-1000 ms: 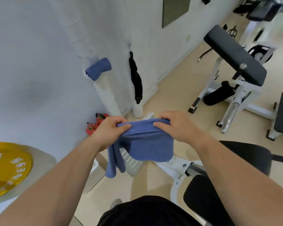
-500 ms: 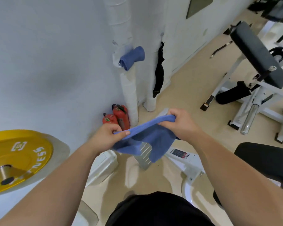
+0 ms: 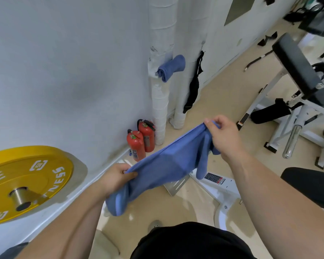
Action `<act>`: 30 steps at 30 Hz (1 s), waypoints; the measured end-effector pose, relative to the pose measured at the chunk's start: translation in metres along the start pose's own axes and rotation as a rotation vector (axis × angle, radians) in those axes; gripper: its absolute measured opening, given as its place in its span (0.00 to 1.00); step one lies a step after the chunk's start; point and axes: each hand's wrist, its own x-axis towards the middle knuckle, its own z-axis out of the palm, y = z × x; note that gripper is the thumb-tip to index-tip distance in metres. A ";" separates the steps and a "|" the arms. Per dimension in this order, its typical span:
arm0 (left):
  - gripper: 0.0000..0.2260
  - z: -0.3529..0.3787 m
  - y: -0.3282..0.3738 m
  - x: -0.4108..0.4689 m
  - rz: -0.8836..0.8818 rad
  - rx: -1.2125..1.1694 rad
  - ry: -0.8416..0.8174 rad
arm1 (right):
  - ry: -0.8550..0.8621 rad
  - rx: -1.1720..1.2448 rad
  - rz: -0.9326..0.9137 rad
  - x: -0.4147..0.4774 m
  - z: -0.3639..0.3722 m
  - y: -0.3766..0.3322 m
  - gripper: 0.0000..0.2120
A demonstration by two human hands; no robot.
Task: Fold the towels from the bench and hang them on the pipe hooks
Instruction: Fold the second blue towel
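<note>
Both hands stretch a blue towel [image 3: 168,165] in mid-air: left hand [image 3: 116,176] at 8 o'clock and right hand [image 3: 224,135] at 2 o'clock, fingers clamped on its edge.

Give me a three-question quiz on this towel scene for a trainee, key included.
1. True or false: the left hand and right hand both grip the held towel.
2. What stands on the floor by the pipe? A) two extinguishers B) a bucket C) a stool
3. Fill in: the number of towels hanging on the pipe is ____.
Key: 1 true; 2 A; 3 one, the hung towel.
</note>
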 end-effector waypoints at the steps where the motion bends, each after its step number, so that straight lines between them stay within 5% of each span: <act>1: 0.16 -0.002 -0.007 -0.003 -0.041 -0.054 0.011 | 0.039 0.022 0.000 0.000 0.000 -0.003 0.14; 6: 0.15 -0.004 -0.006 -0.014 -0.082 -0.272 0.078 | 0.012 -0.098 0.070 0.000 0.008 0.003 0.10; 8: 0.11 0.000 0.015 -0.014 -0.019 -0.282 0.107 | -0.116 -0.187 0.071 -0.011 0.022 0.004 0.04; 12: 0.07 0.008 0.063 -0.015 0.186 -0.181 0.105 | -0.444 -0.256 -0.140 -0.049 0.060 -0.008 0.16; 15: 0.08 0.007 0.094 -0.021 0.309 -0.144 0.076 | -0.649 -0.256 -0.287 -0.069 0.081 -0.019 0.15; 18: 0.06 0.000 0.098 -0.019 0.345 -0.159 0.090 | -0.588 -0.219 -0.250 -0.065 0.082 -0.021 0.05; 30: 0.10 -0.009 0.053 -0.015 0.089 -0.273 0.119 | -0.131 -0.070 0.033 -0.033 0.057 -0.016 0.09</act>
